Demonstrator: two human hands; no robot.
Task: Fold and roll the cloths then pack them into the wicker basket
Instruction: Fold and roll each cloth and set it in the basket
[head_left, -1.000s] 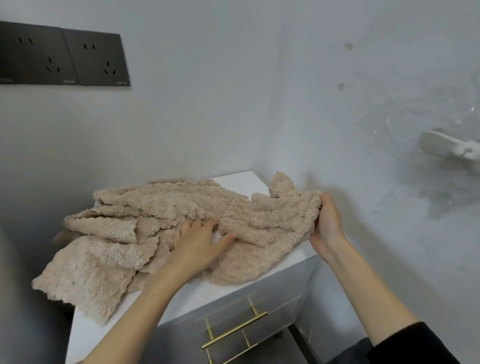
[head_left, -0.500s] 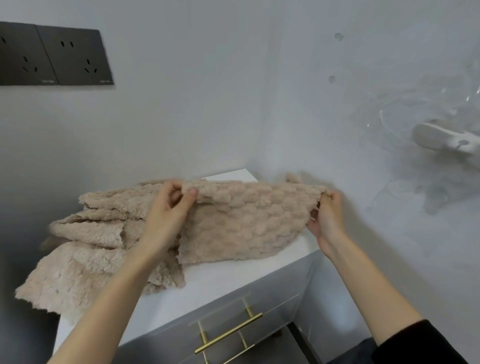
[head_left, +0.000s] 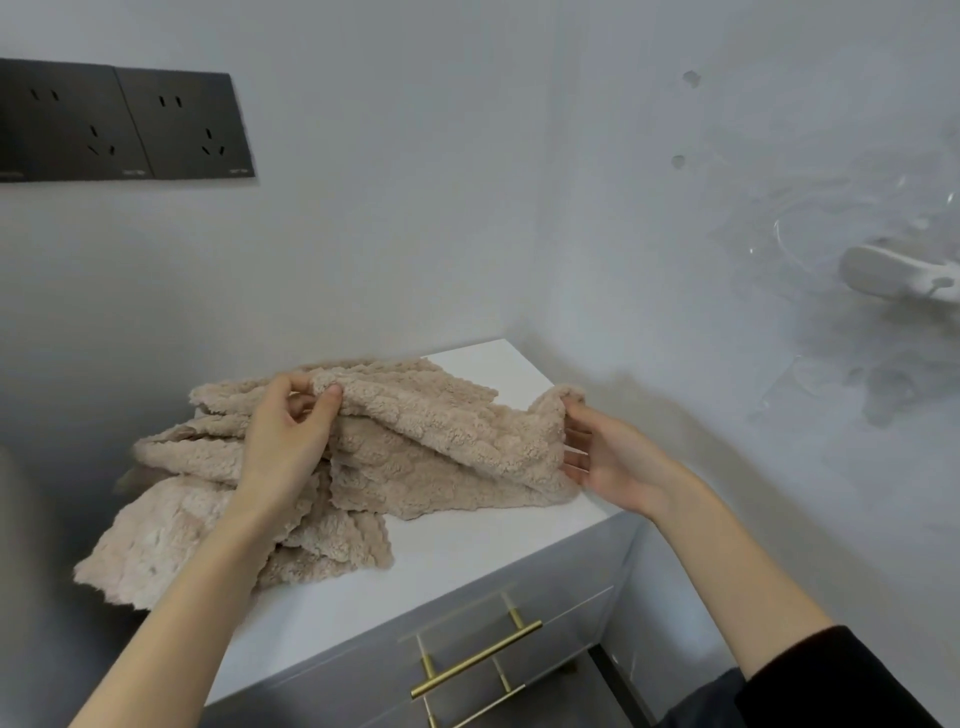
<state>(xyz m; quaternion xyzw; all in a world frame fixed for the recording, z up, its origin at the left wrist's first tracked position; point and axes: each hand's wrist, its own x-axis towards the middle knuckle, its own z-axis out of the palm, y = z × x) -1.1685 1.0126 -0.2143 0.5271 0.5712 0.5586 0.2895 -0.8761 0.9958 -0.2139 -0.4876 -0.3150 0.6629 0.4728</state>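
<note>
Since half a second ago the top cloth (head_left: 441, 431) has gone slack. It was stretched flat between our hands; now it sags in the middle and lies in folds, and the fingers of our right hand have spread out.

Nearest us, below the right hand, a dark sleeve (head_left: 857, 675) covers our forearm. Below and between both hands a brass handle (head_left: 475, 660) crosses the grey drawer front (head_left: 561, 618). Above that is the white cabinet top (head_left: 467, 551), bare just below the hands.

Our left hand (head_left: 288, 441) is clamped on the top cloth: thumb and forefinger pinch its far left edge and lift it a little. Our right hand (head_left: 613, 460) is at the cloth's right end with its fingers (head_left: 597, 421) mostly straight and apart. The uppermost finger touches the corner that stands up, but we cannot tell whether it pinches that corner. The cloth runs from one hand to the other, its lower edge resting on the cabinet top.

Under and to the left of the left hand lies the pile of beige cloths (head_left: 171, 519), crumpled, with one end hanging over the cabinet's left edge. High above the left hand are two dark wall sockets (head_left: 124, 124). Up and to the right of the right hand a white fixture (head_left: 898, 275) sticks out of the wall.
</note>
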